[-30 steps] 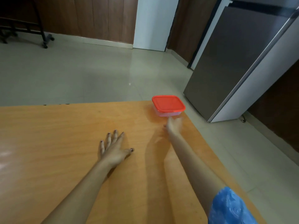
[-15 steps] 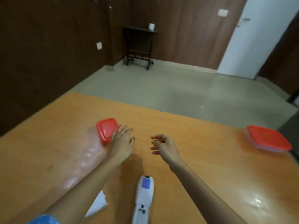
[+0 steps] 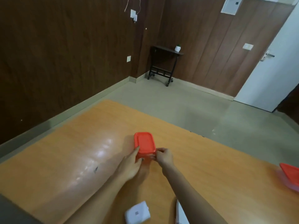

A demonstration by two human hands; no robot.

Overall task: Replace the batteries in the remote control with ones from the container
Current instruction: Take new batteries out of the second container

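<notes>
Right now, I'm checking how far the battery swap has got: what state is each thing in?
Small container: lid on, gripped by both hands.
Left hand: holding its near left side.
Right hand: fingers at its near right corner.
Second container: lid on, untouched.
Remote: lying untouched, mostly hidden.
Door: shut.

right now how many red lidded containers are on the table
2. One red-lidded container sits mid-table, with the left hand and right hand at its near end. The other is cut off at the right edge of the view.

2 hands [image 3: 146,160] gripping red-lidded container [image 3: 144,144], table [image 3: 64,159]
</notes>
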